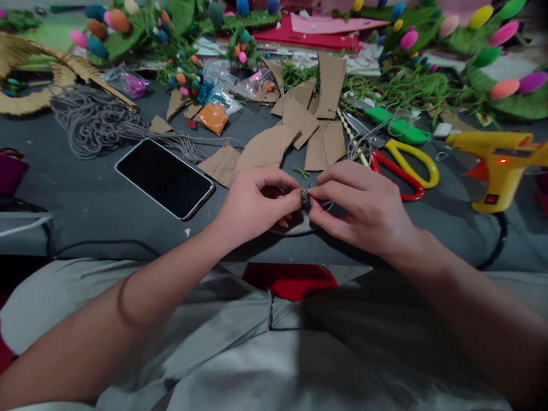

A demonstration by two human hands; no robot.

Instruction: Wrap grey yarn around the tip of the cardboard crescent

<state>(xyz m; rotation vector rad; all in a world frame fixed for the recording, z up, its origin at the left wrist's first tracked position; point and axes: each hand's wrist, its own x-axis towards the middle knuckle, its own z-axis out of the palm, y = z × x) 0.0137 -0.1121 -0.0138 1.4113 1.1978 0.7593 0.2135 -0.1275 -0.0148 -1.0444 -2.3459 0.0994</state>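
Pinched between both hands is a small dark, rounded piece (305, 201), too small and covered to name. My left hand (257, 202) holds it from the left with thumb and forefinger. From the right, the fingertips of my right hand (359, 202) close on the same piece. Beneath the hands lies a flat greyish round piece (295, 229), mostly hidden by my fingers. A thin grey cord (329, 205) shows beside my right fingertips. Just beyond the hands are cut cardboard pieces (268, 147) and a bit of green string (301, 171).
A phone (165, 178) lies to the left, near a heap of grey cord (94, 121). Scissors with red and yellow handles (413, 165) rest at right, before a yellow glue gun (499, 171) with a lit red light. Green decorations with coloured eggs (117, 21) line the back.
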